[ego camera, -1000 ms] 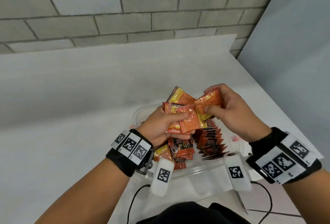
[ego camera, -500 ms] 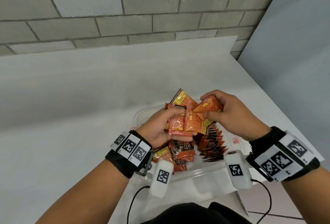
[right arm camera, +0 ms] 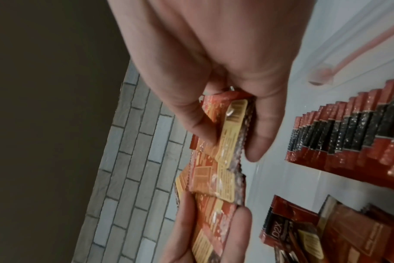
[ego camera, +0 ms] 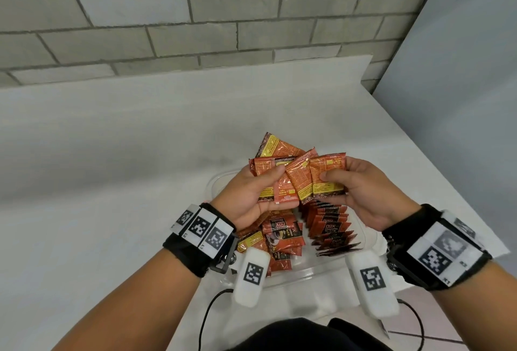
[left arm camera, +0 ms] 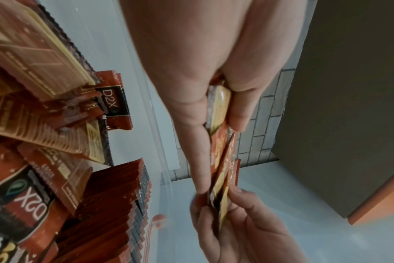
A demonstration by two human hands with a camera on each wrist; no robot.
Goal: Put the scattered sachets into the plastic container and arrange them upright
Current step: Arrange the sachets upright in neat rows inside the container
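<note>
Over the clear plastic container (ego camera: 303, 276), both hands hold a fanned bunch of orange sachets (ego camera: 299, 182). My left hand (ego camera: 261, 188) pinches the fan's left side, thumb on top. My right hand (ego camera: 340, 182) pinches the rightmost sachet between thumb and fingers. In the left wrist view the sachets (left arm camera: 220, 113) sit edge-on between thumb and fingers. The right wrist view shows the sachets (right arm camera: 231, 135) pinched the same way. A tidy upright row of sachets (ego camera: 331, 229) fills the container's right side. Loose sachets (ego camera: 279, 236) lie jumbled in its left side.
The container sits on a white table (ego camera: 112, 182) near its front right corner. A grey brick wall (ego camera: 195, 14) stands behind and a plain panel (ego camera: 461, 98) to the right. One more sachet (ego camera: 275, 146) sticks up behind the fan.
My right hand has brought its sachet down from a raised, tilted position to lie level beside those in the left hand. The bunch is now spread wider between both hands.
</note>
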